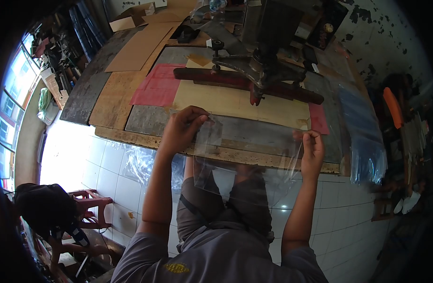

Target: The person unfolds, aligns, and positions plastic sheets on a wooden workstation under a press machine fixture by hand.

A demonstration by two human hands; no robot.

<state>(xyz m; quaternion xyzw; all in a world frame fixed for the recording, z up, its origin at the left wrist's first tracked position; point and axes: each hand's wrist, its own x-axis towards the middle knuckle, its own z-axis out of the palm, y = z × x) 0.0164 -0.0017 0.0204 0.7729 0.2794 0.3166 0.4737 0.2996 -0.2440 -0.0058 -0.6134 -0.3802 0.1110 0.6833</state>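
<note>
A clear plastic sheet (249, 155) hangs between my two hands, over the front edge of the worktable (145, 120). My left hand (186, 127) pinches its upper left corner, and my right hand (312, 150) pinches its upper right corner. Just beyond the sheet lies a yellow sheet (226, 101) with a pink piece (157, 85) at its left and another at its right. Above these stands a dark metal press (259, 70) with a long red-brown bar (216, 78) across them.
Stacked clear plastic (362, 137) lies at the table's right side, and more plastic (148, 162) is below the front edge at left. Brown cardboard (138, 47) lies back left. A red stool (96, 205) and black bag (44, 207) are at lower left.
</note>
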